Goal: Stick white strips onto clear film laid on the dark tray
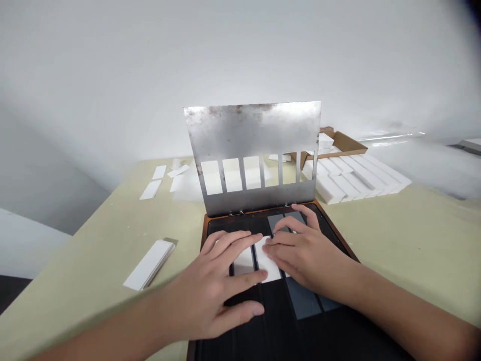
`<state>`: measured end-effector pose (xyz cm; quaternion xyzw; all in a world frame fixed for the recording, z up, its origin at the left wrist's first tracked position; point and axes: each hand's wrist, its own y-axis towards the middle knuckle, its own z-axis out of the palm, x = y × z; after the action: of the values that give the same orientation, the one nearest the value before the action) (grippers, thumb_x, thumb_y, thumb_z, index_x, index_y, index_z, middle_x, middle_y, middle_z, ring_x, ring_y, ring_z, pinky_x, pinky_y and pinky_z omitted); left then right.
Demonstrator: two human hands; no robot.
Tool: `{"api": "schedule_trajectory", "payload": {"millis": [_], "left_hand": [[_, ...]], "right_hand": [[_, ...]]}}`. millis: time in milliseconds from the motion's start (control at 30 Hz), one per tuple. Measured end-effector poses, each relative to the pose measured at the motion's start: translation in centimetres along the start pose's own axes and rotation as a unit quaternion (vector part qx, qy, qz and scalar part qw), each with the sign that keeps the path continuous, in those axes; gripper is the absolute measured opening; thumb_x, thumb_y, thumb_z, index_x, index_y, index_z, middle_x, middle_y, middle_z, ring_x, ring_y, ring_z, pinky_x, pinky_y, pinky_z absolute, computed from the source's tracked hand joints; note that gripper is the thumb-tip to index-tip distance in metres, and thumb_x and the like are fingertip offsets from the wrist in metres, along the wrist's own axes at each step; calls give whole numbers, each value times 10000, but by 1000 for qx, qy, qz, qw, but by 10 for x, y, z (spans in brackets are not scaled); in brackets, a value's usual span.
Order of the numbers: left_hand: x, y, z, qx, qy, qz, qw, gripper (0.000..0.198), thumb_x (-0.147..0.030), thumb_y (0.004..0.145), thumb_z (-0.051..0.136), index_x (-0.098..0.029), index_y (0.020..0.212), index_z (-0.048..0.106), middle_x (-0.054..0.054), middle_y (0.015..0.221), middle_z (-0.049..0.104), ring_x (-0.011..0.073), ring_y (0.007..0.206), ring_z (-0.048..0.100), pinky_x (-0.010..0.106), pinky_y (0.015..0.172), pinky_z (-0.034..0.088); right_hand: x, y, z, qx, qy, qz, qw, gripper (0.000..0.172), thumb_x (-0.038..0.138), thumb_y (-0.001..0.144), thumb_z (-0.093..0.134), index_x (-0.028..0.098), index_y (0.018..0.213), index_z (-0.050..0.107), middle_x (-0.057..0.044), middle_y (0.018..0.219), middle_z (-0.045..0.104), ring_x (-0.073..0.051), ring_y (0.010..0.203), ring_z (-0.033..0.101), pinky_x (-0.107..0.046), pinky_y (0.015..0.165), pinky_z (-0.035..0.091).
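Observation:
A white card [271,271] lies on the black bed [240,346] of a hinged jig. My left hand [214,286] rests over it with its fingers spread, two fingertips touching the card. Beneath those fingers, another white card [243,263] shows in part. My right hand [306,250] has its fingers bent and apart, with fingertips on the right side of the first card; more white peeks out under this hand. Grey rectangles [302,298] mark the bed around my right hand. Behind both hands stands the raised metal plate [251,130], with a row of rectangular windows.
A stack of white cards [150,263] lies left of the jig. Loose cards [151,189] are farther back. Behind on the right, rows of white card stacks [356,175] sit before an open cardboard box [349,143]. The wall [150,65] closes off the table's back.

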<state>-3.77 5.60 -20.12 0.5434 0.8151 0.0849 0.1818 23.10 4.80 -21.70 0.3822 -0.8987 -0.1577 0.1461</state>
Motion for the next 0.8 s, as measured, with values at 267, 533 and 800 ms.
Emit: {"api": "schedule_trajectory", "payload": {"millis": [267,533,800], "left_hand": [[1,1,1,10,5,3,1000,334,-368,1007,669,-266,1323,707,200,1619,458,418,1469,463,622,1134,345],[2,3,-1,15,2,31,999,306,-345,1037,625,-220,1310,689,143,1456,653,305,1420,560,506,1229,234],[-13,34,6,-13,12,13,1000,233,-283,1039,573,-193,863,696,17,834,731,183,764,671,432,976,447]], "right_hand": [[-2,0,1,7,-11,-9,1000,188,152,1009,601,253,1051,753,24,973,796,-228,1103,605,-584,1260,81],[9,6,-22,48,97,11,994,139,180,970,650,253,889,736,49,838,763,-184,998,614,-521,1262,120],[-13,8,-73,38,183,70,980,206,281,1047,593,282,926,759,55,966,788,-184,1026,609,-480,1210,213]]}}
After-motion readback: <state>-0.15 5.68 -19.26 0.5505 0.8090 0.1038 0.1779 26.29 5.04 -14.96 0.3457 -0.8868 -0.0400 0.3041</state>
